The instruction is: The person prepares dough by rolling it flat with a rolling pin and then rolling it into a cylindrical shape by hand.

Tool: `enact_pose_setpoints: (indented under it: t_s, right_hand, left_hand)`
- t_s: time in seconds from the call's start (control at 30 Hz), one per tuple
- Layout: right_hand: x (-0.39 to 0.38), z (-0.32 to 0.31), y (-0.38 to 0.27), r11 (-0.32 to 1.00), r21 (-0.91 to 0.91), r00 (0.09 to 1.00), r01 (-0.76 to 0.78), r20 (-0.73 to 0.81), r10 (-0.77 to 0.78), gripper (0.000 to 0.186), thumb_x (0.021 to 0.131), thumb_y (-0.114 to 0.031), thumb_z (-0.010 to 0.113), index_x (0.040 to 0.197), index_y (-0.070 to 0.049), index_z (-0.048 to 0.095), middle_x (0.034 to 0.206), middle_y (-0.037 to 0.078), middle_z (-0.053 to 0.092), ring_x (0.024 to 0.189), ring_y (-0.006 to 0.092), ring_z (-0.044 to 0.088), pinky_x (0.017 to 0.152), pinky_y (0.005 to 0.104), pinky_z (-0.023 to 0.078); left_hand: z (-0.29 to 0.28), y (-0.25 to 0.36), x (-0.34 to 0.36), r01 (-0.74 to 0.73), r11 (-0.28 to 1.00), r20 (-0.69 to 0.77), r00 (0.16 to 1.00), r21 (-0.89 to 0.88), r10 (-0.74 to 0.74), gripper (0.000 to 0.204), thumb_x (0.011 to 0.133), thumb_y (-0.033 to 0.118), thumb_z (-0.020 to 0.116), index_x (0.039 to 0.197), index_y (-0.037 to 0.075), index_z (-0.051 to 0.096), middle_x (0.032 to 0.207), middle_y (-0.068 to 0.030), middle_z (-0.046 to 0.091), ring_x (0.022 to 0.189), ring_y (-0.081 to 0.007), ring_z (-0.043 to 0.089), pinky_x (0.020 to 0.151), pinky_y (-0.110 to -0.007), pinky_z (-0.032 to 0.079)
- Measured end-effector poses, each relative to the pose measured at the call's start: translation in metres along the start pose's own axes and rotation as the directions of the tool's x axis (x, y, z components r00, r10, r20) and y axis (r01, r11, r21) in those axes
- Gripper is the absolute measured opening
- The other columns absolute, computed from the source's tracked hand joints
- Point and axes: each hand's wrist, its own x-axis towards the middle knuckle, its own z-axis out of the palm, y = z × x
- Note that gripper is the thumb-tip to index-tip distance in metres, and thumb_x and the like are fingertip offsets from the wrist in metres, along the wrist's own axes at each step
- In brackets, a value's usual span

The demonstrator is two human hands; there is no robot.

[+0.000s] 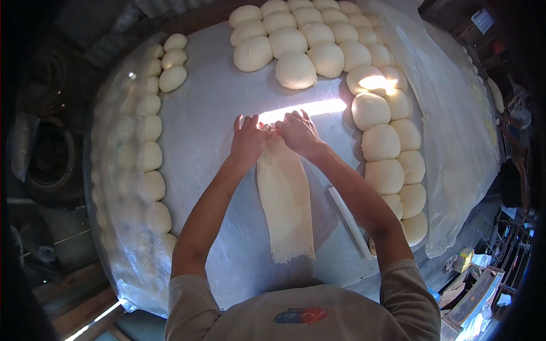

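A long flattened strip of dough [286, 199] lies on the metal tabletop [205, 102], its ragged end toward me. At its far end, my left hand [248, 139] and my right hand [297, 132] pinch the dough's edge side by side, fingers curled over it. The very tip of the dough is partly hidden under my fingers. To the right of the strip, beside my right forearm, rests a thin white rod [348, 221].
Rows of round dough balls [327, 59] fill the far side and run down the right. More dough balls [152, 156] line the left, partly under clear plastic sheeting [122, 216]. Another plastic sheet [460, 131] covers the right edge. Bright sunlight strikes the table beyond my hands.
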Motion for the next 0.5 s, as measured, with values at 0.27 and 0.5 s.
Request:
enact_pose_setpoints:
  t_s: [0.27,0.5]
  right_hand:
    - [-0.035,0.009,-0.007,0.986,0.019,0.974,0.163,-0.159,-0.158,0.017,0.078,-0.010,0.059,0.094,-0.004,0.064,0.101,0.011,0.060,0.101,0.0284,0.058,0.093,0.0396,0.045]
    - [-0.038,0.008,-0.009,0.991,-0.072,0.978,0.115,-0.168,-0.126,0.030,0.080,-0.013,0.057,0.108,-0.006,0.064,0.102,0.010,0.059,0.106,0.0253,0.055,0.100,0.0404,0.040]
  left_hand:
    - [0.011,-0.007,-0.033,-0.016,0.977,0.023,1.000,-0.213,0.021,0.021,0.089,0.014,0.050,0.106,0.006,0.061,0.099,-0.0078,0.062,0.105,-0.0225,0.058,0.106,-0.046,0.036]
    - [-0.014,0.010,-0.034,-0.153,0.981,-0.027,0.987,0.117,0.157,0.026,0.087,0.010,0.051,0.110,0.007,0.062,0.097,-0.0063,0.064,0.101,-0.0208,0.060,0.098,-0.044,0.040]
